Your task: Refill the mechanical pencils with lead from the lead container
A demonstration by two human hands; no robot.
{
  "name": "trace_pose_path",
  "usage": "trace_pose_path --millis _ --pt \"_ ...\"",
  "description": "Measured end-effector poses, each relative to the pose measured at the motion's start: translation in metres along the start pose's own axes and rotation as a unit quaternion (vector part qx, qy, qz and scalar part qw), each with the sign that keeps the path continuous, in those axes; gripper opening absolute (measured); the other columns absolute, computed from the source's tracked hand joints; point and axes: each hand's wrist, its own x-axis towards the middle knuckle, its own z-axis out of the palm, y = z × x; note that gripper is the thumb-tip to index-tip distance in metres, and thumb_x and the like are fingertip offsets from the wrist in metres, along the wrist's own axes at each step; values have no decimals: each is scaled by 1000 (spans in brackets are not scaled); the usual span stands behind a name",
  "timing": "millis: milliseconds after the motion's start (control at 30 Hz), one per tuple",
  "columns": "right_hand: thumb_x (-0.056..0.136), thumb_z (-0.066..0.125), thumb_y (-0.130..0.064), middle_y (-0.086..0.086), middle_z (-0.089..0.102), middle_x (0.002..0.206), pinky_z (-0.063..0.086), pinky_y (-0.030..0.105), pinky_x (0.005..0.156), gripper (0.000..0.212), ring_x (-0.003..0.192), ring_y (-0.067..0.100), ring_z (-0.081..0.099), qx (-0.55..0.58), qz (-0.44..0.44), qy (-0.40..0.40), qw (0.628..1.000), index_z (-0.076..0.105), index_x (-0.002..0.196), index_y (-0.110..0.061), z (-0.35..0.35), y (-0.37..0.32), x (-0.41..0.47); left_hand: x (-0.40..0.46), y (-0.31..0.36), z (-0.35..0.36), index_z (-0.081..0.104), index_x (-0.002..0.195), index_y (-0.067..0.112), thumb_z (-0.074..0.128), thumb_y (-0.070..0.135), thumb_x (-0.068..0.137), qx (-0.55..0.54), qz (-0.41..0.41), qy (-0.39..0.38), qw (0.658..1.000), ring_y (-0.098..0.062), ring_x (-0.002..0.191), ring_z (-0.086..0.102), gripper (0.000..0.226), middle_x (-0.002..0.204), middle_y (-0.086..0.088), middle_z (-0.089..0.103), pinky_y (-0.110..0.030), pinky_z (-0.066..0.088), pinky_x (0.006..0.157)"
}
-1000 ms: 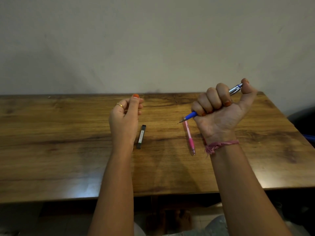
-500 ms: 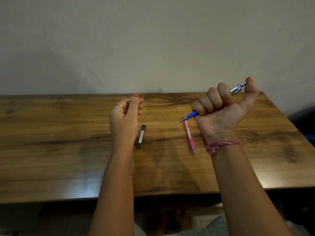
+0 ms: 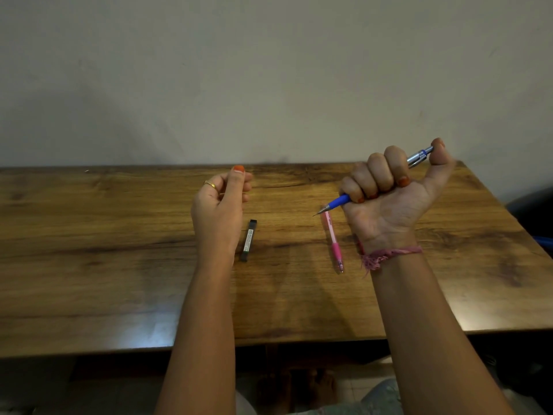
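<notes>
- Two pencils are present: the blue pencil (image 3: 339, 201) is clenched in the right grip (image 3: 389, 199), thumb at its cap for clicking.
- Left grip (image 3: 223, 199): loosely curled, nothing held.
- Lead container (image 3: 249, 240) lies at six o'clock of it.

Table (image 3: 89, 265) spans the frame's middle, wall (image 3: 269, 70) behind it. Lead container (image 3: 248, 240) lies centre, just right of the raised left hand (image 3: 220, 211). Second pencil (image 3: 332, 241) lies on the table right of centre. Right hand (image 3: 389, 199) above it, holding a pencil (image 3: 338, 202) tip pointing left
</notes>
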Motion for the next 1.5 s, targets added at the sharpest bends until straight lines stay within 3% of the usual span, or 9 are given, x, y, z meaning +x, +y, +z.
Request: trace_pose_path --millis 100,167,367,767,900,1067,1233,1333,1500 --pt "88 39 -67 -10 15 49 12 22 46 57 43 8 13 -11 8 -7 1000 29 50 -26 -4 -2 3 1 0 0 71 79 27 58 34 93 -3 -2 3 1000 -1 70 60 21 73 13 69 -27 51 72" --pt "87 33 -67 -9 13 46 9 25 42 57 41 9 9 -51 3 -16 999 23 50 -24 -4 -3 5 1 0 0 71 78 27 58 35 93 -3 -2 3 1000 -1 70 60 21 73 13 69 -27 50 71" --pt "83 38 -65 -8 18 48 12 25 42 54 42 9 13 -42 9 -25 999 26 54 -22 -9 -3 9 1 1 0 71 77 27 58 34 93 -4 -6 4 1000 -2 70 60 22 72 12 69 -29 52 75" --pt "83 43 -20 -2 40 65 31 23 52 7 54 10 36 -68 -6 88 994 46 78 -16 -11 8 18 0 2 -1 71 80 26 57 33 94 -4 -7 0 1000 -3 72 61 20 73 12 69 -31 54 77" --pt "99 48 -16 1 55 77 44 22 53 15 67 11 55 -129 10 141 982 56 87 -11 -12 10 20 1 1 -1 71 80 26 57 32 94 -8 -8 -2 1000 -4 71 60 20 74 12 69 -30 52 75" --pt "95 58 -14 6 61 82 58 28 68 19 75 15 62 -185 30 194 963 57 112 -6 -17 14 17 1 1 -1 71 79 26 57 32 94 -8 -9 2 1000 -2 70 60 20 72 13 69 -29 53 75" --pt "90 67 -18 -5 64 67 52 26 60 24 61 9 58 -304 75 237 920 64 113 -14 -21 14 17 0 2 -1 70 80 27 57 32 94 -4 -8 1 1000 -3 72 60 20 73 12 69 -29 54 76" --pt "88 69 -15 -2 66 71 49 24 59 17 58 10 58 -318 89 248 911 66 105 -14 -24 16 17 0 1 -1 70 80 27 57 32 94 -3 -8 -1 1000 -2 71 60 20 73 12 69 -30 54 76" --pt "85 73 -11 2 67 76 56 21 58 29 55 7 60 -391 69 231 888 65 112 -4 -29 24 18 2 -1 -1 71 78 27 58 32 93 -10 -14 -4 1000 -3 71 59 21 73 12 69 -29 51 73"
